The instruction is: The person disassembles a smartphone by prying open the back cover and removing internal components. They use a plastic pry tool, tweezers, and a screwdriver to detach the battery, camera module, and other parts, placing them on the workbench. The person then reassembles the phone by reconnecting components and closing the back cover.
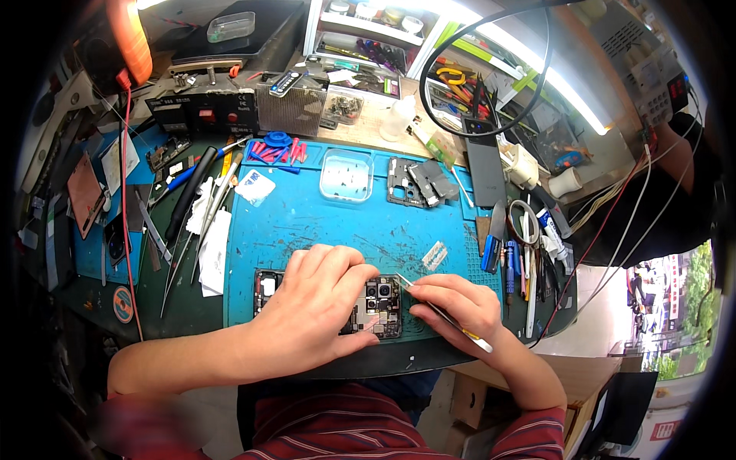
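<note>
An opened smartphone (pixel 385 308) lies on the blue work mat (pixel 299 222) near the bench's front edge, its boards and camera modules exposed at the right end. My left hand (pixel 318 299) spans the phone's middle, fingers bent at the far edge and thumb at the near edge, holding it and hiding much of its inside. In my right hand (pixel 464 307) is a pair of metal tweezers (pixel 478 341), pinched between thumb and fingers. The tips point at the phone's far right corner; whether they touch it I cannot tell.
A clear plastic box (pixel 346 175) with tiny dark bits stands behind the phone, beside dark phone parts (pixel 420 184). A small pale perforated piece (pixel 435 255) lies near my right hand. Screwdrivers (pixel 510 264) lie at right, long tools (pixel 190 195) at left. A black cable (pixel 426 84) loops overhead.
</note>
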`<state>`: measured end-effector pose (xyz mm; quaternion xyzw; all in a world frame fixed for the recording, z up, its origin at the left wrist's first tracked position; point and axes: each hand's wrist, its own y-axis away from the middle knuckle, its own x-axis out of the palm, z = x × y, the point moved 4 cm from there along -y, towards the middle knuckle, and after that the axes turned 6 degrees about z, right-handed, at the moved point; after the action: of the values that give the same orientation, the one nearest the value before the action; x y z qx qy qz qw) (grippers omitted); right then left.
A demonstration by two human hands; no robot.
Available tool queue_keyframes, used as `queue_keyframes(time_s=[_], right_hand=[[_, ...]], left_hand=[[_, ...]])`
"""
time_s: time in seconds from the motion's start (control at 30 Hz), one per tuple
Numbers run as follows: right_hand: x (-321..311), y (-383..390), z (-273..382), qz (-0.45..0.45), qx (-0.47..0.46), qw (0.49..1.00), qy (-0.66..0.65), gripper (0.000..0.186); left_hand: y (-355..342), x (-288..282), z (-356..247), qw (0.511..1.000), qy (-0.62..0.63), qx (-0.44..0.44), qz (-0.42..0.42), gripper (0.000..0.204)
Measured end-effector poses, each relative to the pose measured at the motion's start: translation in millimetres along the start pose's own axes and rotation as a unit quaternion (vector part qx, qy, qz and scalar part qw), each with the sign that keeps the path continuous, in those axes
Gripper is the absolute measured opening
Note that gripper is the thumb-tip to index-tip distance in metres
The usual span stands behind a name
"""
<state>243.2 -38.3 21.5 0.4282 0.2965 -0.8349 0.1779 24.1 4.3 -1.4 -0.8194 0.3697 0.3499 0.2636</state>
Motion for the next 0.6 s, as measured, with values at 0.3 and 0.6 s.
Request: queue_keyframes(time_s=[0.3,0.6], right_hand=[[0,4,0,-0.007,-0.012,1.0,-0.008,0.027],[-4,-19,-6,-0.011,0.218,0.967,-0.131,0.015]], left_hand=[[1,1,-1,1.0,0.004,-0.001,0.005,0.074],[-1,0,-2,1.0,0.01,0.005,0.012,0.077]])
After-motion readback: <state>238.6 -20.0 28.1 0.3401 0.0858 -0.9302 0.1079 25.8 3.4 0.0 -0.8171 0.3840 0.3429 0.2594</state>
